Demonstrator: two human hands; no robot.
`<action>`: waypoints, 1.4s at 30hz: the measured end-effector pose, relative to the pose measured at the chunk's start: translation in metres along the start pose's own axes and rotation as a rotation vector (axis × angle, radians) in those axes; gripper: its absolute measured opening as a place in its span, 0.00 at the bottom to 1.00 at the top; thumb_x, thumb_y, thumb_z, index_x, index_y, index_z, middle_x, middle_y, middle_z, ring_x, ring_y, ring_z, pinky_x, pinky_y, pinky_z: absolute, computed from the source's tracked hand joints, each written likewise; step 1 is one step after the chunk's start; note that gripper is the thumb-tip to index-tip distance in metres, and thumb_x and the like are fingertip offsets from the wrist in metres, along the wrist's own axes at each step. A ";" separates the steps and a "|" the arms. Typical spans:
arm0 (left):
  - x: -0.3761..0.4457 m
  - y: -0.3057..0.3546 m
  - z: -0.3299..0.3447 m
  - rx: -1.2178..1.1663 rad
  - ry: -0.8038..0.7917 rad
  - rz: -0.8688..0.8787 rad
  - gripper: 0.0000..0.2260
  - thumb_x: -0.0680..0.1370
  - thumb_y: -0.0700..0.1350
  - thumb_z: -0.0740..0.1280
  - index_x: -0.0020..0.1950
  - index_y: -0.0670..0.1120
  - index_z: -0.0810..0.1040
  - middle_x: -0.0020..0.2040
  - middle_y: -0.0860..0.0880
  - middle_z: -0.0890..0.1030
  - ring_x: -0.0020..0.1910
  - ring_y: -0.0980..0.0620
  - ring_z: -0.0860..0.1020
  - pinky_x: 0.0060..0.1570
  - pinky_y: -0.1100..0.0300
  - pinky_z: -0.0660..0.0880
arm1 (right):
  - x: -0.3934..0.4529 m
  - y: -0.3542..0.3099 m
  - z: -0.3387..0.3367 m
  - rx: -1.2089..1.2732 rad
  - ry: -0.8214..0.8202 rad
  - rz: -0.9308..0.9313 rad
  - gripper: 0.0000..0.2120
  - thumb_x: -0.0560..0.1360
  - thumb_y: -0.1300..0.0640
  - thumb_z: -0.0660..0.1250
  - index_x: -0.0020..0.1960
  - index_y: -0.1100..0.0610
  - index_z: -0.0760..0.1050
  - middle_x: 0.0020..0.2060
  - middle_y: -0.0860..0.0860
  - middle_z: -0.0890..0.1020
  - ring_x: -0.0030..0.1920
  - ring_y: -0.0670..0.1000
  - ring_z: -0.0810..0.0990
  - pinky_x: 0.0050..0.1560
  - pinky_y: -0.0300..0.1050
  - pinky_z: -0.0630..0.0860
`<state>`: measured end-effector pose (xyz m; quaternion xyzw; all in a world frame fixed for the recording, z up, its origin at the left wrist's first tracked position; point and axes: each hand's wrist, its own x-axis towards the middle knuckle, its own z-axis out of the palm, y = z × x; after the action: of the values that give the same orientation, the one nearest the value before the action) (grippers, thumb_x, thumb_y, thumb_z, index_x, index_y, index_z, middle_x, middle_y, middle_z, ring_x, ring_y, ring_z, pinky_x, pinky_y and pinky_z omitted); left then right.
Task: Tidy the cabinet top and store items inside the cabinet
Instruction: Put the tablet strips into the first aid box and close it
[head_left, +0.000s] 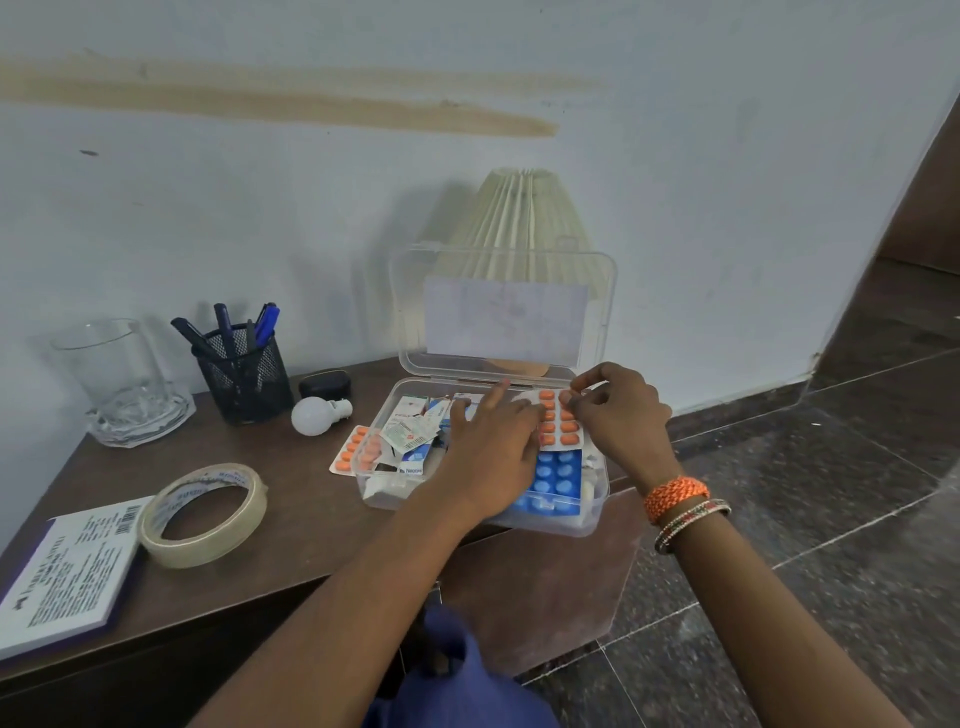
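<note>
Both hands are down in the clear plastic box (480, 506), which sits on the dark wooden cabinet top (291, 499) with its hinged lid (501, 306) standing upright behind the fingers. The right hand (615, 421) pinches the far corner of an orange blister strip (561, 421) between thumb and curled fingers; the strip is silver-backed, with rows of oblong orange tablets, and it lies across the box's contents. The left hand (493, 441) lies flat with fingers spread and straight, pressing on the same strip's near-left edge and on the packets beneath, forefinger lifted a little toward the lid.

Just under the right wrist lies a blue blister pack (558, 478) of round tablets (its lower end is tucked inside the box wall). To the left of the left hand's fingers are crumpled sachets and a small carton (413, 431), and a second orange strip (353, 449) leans outside against the box's left wall.

Further left of the grip: a white bulb (314, 414), a small black case (325, 384), a mesh pen holder (244, 371), a glass jug (122, 384), a tape roll (205, 514) and a white booklet (67, 566). A pleated lampshade (519, 218) stands behind the lid.
</note>
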<state>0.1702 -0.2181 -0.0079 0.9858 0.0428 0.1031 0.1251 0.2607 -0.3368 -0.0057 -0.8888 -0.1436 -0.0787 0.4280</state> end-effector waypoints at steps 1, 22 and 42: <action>0.000 0.001 -0.001 -0.003 -0.008 0.000 0.18 0.82 0.45 0.54 0.72 0.50 0.63 0.75 0.51 0.63 0.77 0.51 0.49 0.73 0.41 0.43 | -0.001 0.000 0.000 0.000 0.002 0.000 0.05 0.74 0.51 0.69 0.48 0.50 0.76 0.41 0.47 0.80 0.47 0.48 0.77 0.59 0.50 0.63; 0.003 -0.019 -0.005 -0.110 -0.034 -0.063 0.17 0.77 0.39 0.62 0.64 0.52 0.75 0.70 0.52 0.71 0.74 0.50 0.59 0.72 0.43 0.50 | -0.032 -0.005 -0.006 -0.551 -0.151 -0.157 0.08 0.72 0.49 0.67 0.47 0.52 0.81 0.48 0.48 0.79 0.54 0.49 0.70 0.58 0.52 0.60; -0.050 -0.133 -0.049 -0.379 0.200 -0.484 0.18 0.77 0.34 0.58 0.63 0.50 0.74 0.63 0.45 0.77 0.61 0.45 0.75 0.59 0.58 0.69 | -0.031 -0.102 0.078 -0.384 -0.183 -0.492 0.10 0.73 0.55 0.61 0.49 0.53 0.80 0.48 0.51 0.81 0.53 0.55 0.77 0.57 0.52 0.61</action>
<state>0.1037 -0.0841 -0.0051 0.8911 0.2682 0.1728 0.3226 0.2002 -0.2208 0.0125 -0.8954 -0.3745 -0.1254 0.2058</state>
